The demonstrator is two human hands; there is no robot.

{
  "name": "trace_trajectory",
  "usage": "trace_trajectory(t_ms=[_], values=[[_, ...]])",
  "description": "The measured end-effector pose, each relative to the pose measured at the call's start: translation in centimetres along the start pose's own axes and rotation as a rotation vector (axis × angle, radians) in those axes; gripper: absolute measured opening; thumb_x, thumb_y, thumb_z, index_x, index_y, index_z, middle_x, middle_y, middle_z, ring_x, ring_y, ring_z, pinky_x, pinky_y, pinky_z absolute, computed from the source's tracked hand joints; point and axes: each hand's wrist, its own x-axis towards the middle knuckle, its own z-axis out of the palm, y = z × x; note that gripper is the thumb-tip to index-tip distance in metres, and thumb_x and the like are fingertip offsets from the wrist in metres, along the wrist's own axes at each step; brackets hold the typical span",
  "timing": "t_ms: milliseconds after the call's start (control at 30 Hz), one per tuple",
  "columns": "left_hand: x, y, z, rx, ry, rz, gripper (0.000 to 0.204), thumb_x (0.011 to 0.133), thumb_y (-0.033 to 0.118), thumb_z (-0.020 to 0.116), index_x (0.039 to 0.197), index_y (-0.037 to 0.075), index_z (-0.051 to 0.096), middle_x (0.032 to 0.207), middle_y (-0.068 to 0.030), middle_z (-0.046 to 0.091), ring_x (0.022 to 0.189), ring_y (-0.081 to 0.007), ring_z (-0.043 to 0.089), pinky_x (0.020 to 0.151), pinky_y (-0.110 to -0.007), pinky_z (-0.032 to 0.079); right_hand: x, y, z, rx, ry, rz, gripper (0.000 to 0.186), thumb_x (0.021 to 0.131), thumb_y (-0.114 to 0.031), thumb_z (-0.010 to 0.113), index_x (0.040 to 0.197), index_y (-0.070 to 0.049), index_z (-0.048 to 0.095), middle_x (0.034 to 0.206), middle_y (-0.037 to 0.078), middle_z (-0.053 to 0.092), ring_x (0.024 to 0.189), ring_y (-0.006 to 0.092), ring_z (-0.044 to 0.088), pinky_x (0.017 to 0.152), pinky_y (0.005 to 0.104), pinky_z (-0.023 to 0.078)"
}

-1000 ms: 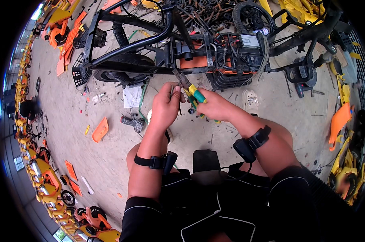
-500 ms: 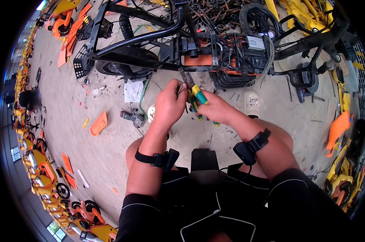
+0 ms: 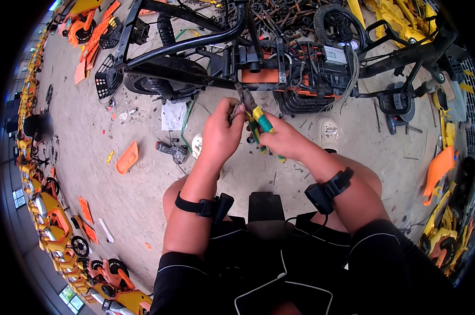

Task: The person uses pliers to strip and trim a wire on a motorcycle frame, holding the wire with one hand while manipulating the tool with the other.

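Observation:
In my right hand is a pair of pliers with green and yellow handles, its dark jaws pointing up and left toward the bike frame. My left hand is closed beside the jaws, thumb and fingers pinched on a small dark piece that I cannot make out. Just beyond both hands lies a stripped black two-wheeler frame, with wiring and an orange panel exposed in its middle. Whether the jaws touch the frame I cannot tell.
A cordless power tool and an orange plastic panel lie on the floor to the left. Behind the frame are a heap of rusty metal parts and a loose wheel. Yellow two-wheelers line the left side.
The pliers and both hands have shifted very slightly upward and turned a little. My grip on the pliers is the same.

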Motion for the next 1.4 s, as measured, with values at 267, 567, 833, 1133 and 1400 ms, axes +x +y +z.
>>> trace_trajectory(t_ms=[267, 567, 833, 1133, 1400], values=[[-0.2, 0.6, -0.3, 0.103, -0.004, -0.017, 0.018, 0.102, 0.016, 0.064, 0.114, 0.003, 0.062, 0.083, -0.0064, 0.071, 0.072, -0.0094, 0.064, 0.066, -0.026, 0.05, -0.6, -1.6, -0.2, -0.074, 0.021, 0.052, 0.049, 0.085, -0.012, 0.061, 0.133, -0.004, 0.052, 0.098, 0.01, 0.063, 0.083, 0.0203, 0.063, 0.07, 0.0364, 0.052], [-0.1, 0.6, -0.3, 0.105, -0.006, -0.048, 0.018, 0.101, 0.016, 0.064, 0.113, 0.003, 0.064, 0.078, -0.0058, 0.07, 0.069, -0.0086, 0.062, 0.063, -0.026, 0.049, -0.4, -0.9, -0.2, -0.216, 0.062, -0.032, 0.04, 0.084, -0.013, 0.062, 0.12, -0.001, 0.052, 0.102, 0.019, 0.064, 0.094, 0.0339, 0.063, 0.085, 0.0419, 0.05], [0.0, 0.1, -0.2, 0.211, 0.046, -0.027, 0.018, 0.099, 0.017, 0.066, 0.109, 0.002, 0.067, 0.071, -0.006, 0.067, 0.06, -0.0093, 0.058, 0.058, -0.028, 0.047, -0.8, -1.9, -0.2, -0.332, 0.047, -0.015, 0.046, 0.085, -0.012, 0.059, 0.128, 0.001, 0.049, 0.112, 0.026, 0.064, 0.106, 0.0428, 0.063, 0.089, 0.0457, 0.05], [-0.1, 1.1, -0.1, 0.32, 0.08, 0.043, 0.018, 0.094, 0.017, 0.069, 0.106, 0.004, 0.071, 0.071, -0.0147, 0.066, 0.058, -0.0237, 0.062, 0.057, -0.035, 0.048, -0.7, -1.2, -0.6, -0.353, 0.013, -0.004, 0.048, 0.086, -0.011, 0.058, 0.131, 0.001, 0.048, 0.115, 0.029, 0.063, 0.11, 0.0454, 0.062, 0.092, 0.0465, 0.049], [-0.7, 0.1, -2.0, 0.495, 0.012, 0.143, 0.024, 0.087, 0.016, 0.07, 0.108, 0.005, 0.072, 0.087, -0.0221, 0.07, 0.08, -0.0423, 0.068, 0.07, -0.046, 0.055, -0.3, -0.9, -0.8, -0.539, -0.042, -0.07, 0.051, 0.087, -0.01, 0.058, 0.135, 0.001, 0.047, 0.118, 0.029, 0.064, 0.112, 0.0475, 0.062, 0.092, 0.0471, 0.05]])
